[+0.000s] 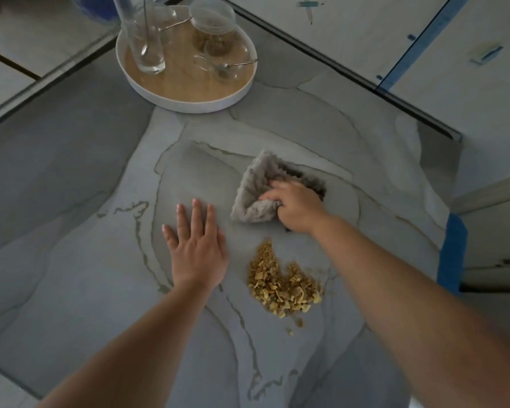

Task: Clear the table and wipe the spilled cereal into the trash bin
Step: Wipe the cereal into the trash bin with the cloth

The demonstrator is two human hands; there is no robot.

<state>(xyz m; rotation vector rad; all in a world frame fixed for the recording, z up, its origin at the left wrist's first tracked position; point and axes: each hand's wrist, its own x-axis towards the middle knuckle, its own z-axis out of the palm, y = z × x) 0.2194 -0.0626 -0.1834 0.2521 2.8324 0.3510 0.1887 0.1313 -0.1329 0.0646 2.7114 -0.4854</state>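
A heap of yellow-brown cereal (280,282) lies on the grey marble table (100,260), with a few stray bits below it. A crumpled grey cloth (255,187) lies just beyond the heap. My right hand (296,206) grips the cloth's near right part, fingers curled into the fabric. My left hand (195,245) rests flat on the table with straight fingers, to the left of the cereal and apart from it. No trash bin is in view.
A round white tray (189,98) with a wooden floor stands at the table's far side. It holds a tall glass (142,39), a lidded jar (211,28), a small glass cup (218,66) and spoons. The table edge runs along the right, with pale floor beyond.
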